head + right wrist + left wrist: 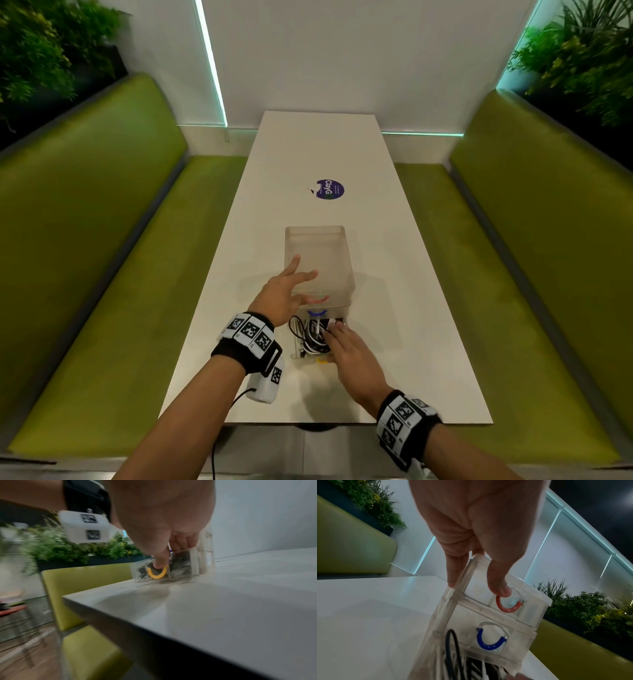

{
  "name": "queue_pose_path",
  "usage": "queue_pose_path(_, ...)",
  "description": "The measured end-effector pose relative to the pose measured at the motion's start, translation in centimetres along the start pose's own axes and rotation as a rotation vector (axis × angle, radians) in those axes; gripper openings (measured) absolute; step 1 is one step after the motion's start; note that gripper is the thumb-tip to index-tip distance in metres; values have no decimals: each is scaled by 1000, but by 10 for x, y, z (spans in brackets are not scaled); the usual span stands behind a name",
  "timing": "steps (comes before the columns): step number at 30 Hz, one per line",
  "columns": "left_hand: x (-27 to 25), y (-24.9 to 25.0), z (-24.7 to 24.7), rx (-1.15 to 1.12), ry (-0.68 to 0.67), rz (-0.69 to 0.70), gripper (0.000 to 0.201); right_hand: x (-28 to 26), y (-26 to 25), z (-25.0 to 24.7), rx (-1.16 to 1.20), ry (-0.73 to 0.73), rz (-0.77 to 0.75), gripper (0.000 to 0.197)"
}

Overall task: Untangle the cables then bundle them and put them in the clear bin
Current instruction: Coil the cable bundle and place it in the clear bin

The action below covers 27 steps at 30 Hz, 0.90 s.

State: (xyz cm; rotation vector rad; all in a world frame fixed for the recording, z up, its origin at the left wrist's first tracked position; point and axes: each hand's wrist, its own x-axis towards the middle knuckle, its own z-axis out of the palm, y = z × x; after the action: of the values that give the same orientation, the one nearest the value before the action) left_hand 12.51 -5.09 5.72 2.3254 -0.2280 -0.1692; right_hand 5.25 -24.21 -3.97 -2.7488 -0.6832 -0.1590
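Cables (pixel 310 337): limp, light, tangle-prone, in clear bin (pixel 320 260) drawer; right hand (pixel 346 353) thumb hooked its 6 o'clock handle, left hand (pixel 286 291) spread, steadying.

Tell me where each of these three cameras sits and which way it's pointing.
Head: worn on the head, looks down along the white table at the clear drawer unit; both forearms show.
Left wrist: looks along the left hand at the red handle and blue handle.
Right wrist: low over the table, looks at the right hand on the yellow handle.
All share the drawer unit.
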Motion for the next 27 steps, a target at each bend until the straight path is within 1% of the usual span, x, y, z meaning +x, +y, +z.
queue_pose_path(2, 0, 1, -1, -8, -8, -4, 55, 8, 4, -4, 33, -12, 24, 58)
queue_pose_path(3, -1, 2, -2, -11, -11, -8, 55, 11, 4, -8, 81, -36, 81, 56)
queue_pose_path(4, -1, 2, -2, -14, -14, -10, 55, 11, 3, -13, 49, -25, 103, 49)
queue_pose_path(6, -2, 4, -3, -14, -12, -16, 54, 14, 0, -14, -2, 64, 75, 19)
queue_pose_path(7, -2, 4, -3, -10, -11, -19, 54, 14, 0, -8, -57, 48, 15, 13)
queue_pose_path(8, -2, 4, -3, -7, -11, -21, 54, 14, 4, -2, -29, 6, 3, 18)
queue_pose_path(9, -2, 4, -2, -4, -13, -21, 54, 13, 5, -1, 14, -15, 36, 24)
queue_pose_path(10, -2, 4, -2, 0, -14, -18, 54, 13, 7, -1, 46, 5, 69, 32)
queue_pose_path(12, -2, 4, -3, 9, -16, -14, 54, 15, 9, -2, 39, 19, 25, 55)
queue_pose_path(13, -2, 4, -4, 13, -16, -14, 54, 15, 8, -2, 48, 5, 16, 60)
queue_pose_path(14, -2, 4, -4, 15, -17, -11, 54, 15, 7, -3, 73, 4, 19, 61)
queue_pose_path(16, -2, 3, -3, 18, -18, -7, 54, 13, 8, -5, 42, 11, 8, 61)
queue_pose_path(18, -1, 3, -3, 22, -19, -8, 54, 12, 13, -4, -11, 14, -14, 59)
queue_pose_path(20, -1, 3, -3, 30, -22, -11, 54, 13, 12, -9, -76, -20, -3, 56)
queue_pose_path(23, -2, 4, -2, 27, -26, -13, 53, 18, -12, -17, -127, 15, 48, 56)
queue_pose_path(25, -3, 5, -3, 20, -19, -15, 53, 25, -36, -17, -50, 61, -26, 62)
queue_pose_path(27, -3, 7, -3, 6, -13, -29, 53, 38, -50, -13, -22, 88, -196, 58)
